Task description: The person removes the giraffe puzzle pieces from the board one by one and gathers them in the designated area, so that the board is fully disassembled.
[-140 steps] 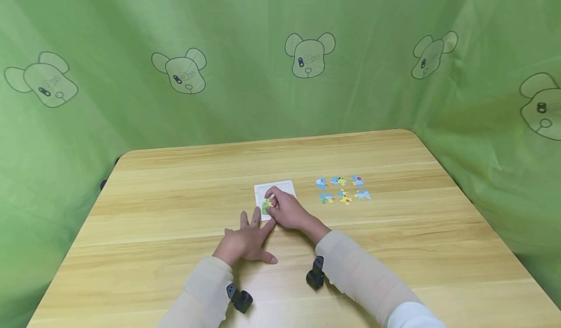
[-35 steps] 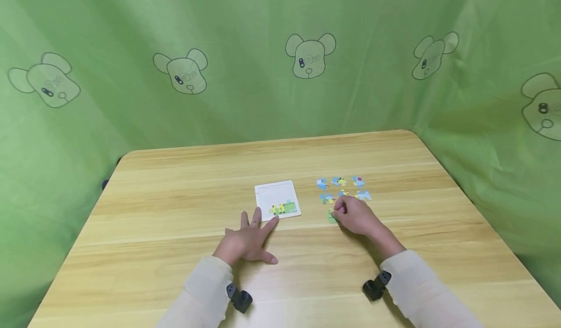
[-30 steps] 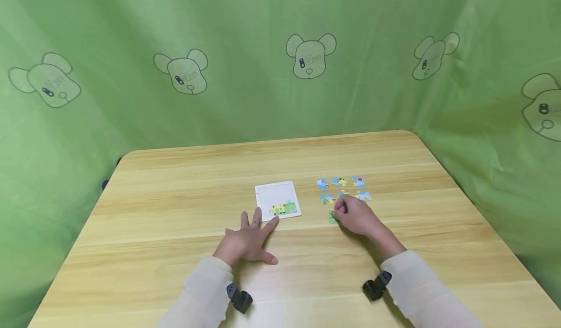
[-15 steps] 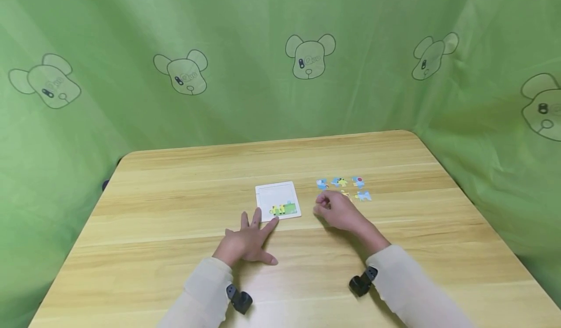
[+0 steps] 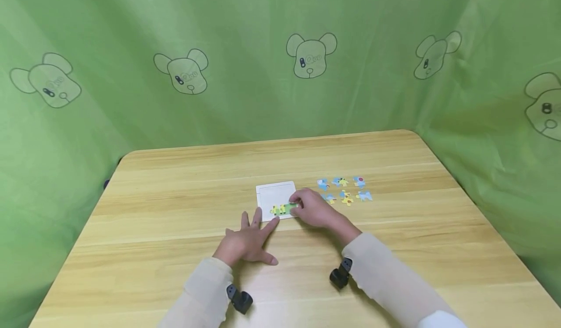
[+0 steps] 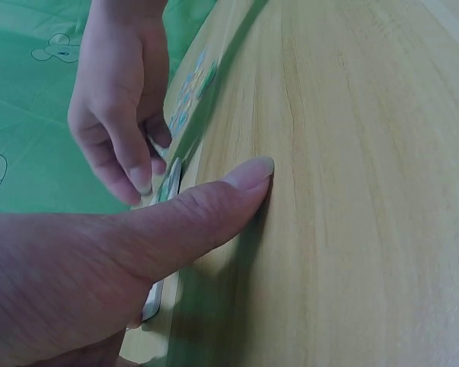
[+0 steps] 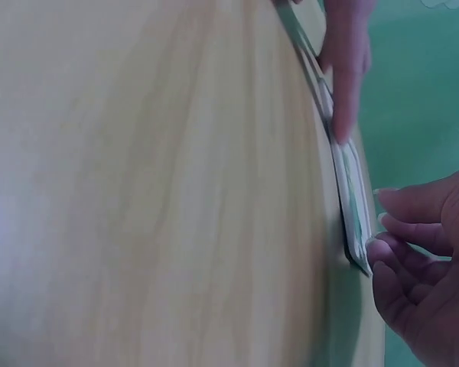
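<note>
A square white puzzle tray (image 5: 275,191) lies on the table with green-and-yellow jigsaw pieces (image 5: 282,209) along its near side. My left hand (image 5: 249,243) rests flat with fingers spread, fingertips touching the tray's near edge. At the tray's right edge is my right hand (image 5: 313,209), its thumb and fingers bent and close to the green end of the pieces. Nothing shows between those fingertips in the right wrist view. A green piece (image 6: 208,76) lies on the table in the left wrist view; in the head view the right hand hides that spot.
Several loose blue and yellow jigsaw pieces (image 5: 347,198) lie in rows right of the tray; one is partly hidden by the right hand. The wooden table (image 5: 175,191) has green curtains (image 5: 245,99) round it. A small black camera (image 5: 339,274) sits at each wrist.
A green piece left the tray's near left part and was set down below the loose rows. My right hand then moved left, back to the tray. The left hand has stayed put.
</note>
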A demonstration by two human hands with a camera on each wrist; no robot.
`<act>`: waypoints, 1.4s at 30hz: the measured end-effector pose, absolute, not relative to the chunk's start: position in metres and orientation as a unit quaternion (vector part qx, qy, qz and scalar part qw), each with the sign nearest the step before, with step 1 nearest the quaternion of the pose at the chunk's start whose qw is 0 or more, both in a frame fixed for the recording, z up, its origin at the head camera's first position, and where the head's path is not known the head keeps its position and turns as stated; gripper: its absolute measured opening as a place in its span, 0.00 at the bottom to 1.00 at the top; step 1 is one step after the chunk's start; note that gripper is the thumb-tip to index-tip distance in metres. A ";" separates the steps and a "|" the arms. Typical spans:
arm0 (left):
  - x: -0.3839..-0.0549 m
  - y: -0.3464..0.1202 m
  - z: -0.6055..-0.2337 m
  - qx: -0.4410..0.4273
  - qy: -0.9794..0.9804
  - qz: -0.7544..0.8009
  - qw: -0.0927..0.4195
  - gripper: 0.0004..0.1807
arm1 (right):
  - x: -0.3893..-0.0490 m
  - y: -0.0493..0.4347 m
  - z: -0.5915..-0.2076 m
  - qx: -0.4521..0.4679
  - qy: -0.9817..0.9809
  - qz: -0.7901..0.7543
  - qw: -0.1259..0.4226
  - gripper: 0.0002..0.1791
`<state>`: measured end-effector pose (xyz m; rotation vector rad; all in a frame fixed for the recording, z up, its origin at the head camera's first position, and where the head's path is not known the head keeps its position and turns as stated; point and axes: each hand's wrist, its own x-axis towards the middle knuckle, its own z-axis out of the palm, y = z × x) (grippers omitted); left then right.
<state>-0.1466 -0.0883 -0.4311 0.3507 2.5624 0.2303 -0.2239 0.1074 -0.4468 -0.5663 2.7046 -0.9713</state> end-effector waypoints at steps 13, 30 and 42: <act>-0.148 -0.088 -0.432 0.135 0.951 0.079 0.265 0.54 | -0.230 0.085 -0.453 -0.247 0.924 -0.272 0.108 0.19; -0.148 -0.087 -0.431 0.138 0.951 0.074 0.266 0.54 | -0.228 0.084 -0.454 -0.247 0.928 -0.251 0.124 0.16; -0.146 -0.089 -0.431 0.137 0.951 0.077 0.266 0.55 | -0.226 0.082 -0.455 -0.235 0.930 -0.252 0.127 0.18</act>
